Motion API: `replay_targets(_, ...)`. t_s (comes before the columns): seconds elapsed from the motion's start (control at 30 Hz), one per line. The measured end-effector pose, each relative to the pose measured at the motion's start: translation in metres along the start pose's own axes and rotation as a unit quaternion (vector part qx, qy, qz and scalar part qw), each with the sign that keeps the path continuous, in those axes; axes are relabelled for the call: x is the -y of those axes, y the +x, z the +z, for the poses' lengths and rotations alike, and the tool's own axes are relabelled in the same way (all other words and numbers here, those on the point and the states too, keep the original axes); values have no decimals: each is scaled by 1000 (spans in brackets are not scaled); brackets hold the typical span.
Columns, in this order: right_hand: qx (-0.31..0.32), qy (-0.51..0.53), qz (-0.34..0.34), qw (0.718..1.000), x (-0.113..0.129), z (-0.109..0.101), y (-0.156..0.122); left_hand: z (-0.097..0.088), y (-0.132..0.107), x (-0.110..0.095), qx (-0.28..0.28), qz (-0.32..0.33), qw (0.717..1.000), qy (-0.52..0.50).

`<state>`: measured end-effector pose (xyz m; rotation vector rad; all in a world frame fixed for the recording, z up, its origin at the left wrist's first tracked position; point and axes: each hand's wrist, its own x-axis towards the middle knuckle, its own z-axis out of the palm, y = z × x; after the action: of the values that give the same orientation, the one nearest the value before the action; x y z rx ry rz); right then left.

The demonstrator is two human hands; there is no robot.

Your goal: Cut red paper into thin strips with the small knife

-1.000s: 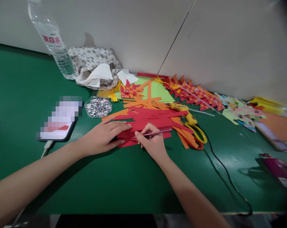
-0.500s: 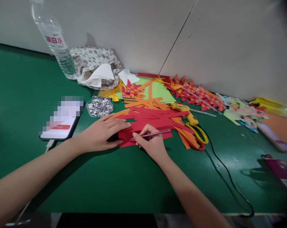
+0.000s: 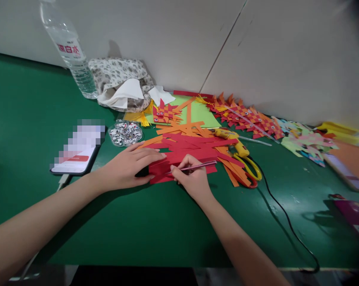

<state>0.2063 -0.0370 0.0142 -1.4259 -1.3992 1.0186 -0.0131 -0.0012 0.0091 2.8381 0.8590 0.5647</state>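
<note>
Head view: the left hand (image 3: 127, 169), spread out loosely, touches flat, bright red paper (image 3: 158, 169) in the middle of the green tabletop (image 3: 143, 226); on the right, the right hand (image 3: 194, 178) pinches a thin, shiny pink pen (image 3: 209, 163).

Green tabletop (image 3: 143, 234), grey wall (image 3: 292, 51) behind, slanting seam (image 3: 223, 46), perhaps floor (image 3: 58, 273) below.

Bottle (image 3: 69, 47): top cut off by upper edge. Cabled phone (image 3: 79, 147): partly masked by pixel blocks. Pen (image 3: 208, 164): part covered by right hand (image 3: 194, 178); tip contact with red paper (image 3: 157, 170) too small to confirm. Purple object (image 3: 350, 214): blurred, cut off by right edge.
</note>
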Motion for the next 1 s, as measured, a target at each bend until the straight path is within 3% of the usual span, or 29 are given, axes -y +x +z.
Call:
replay_targets(0.2, -19, -17, -9, 1000, -9, -12, 2, -1, 0, 0, -3, -12, 1000, -3)
replay_targets(0.37, -14, 26, -1, 1000, -9, -8, 0, -6, 2, -4, -19, -119, 993, 17)
replay_targets(0.47, 5, 42, 10, 999, -4, 0, -2, -9, 4, -7, 17, -190, 981, -44)
replay_targets(0.6, 13, 31, 10, 999, 0, 5, -3, -11, 5, -7, 41, -235, 965, -111)
replay_targets(0.83, 28, 51, 18, 998, -2, 4, -3, -11, 5, 0, 17, -252, 935, -250)
replay_targets(1.0, 40, 70, 27, 996, -2, 6, -4, -6, 2, 3, 38, -270, 904, -329)
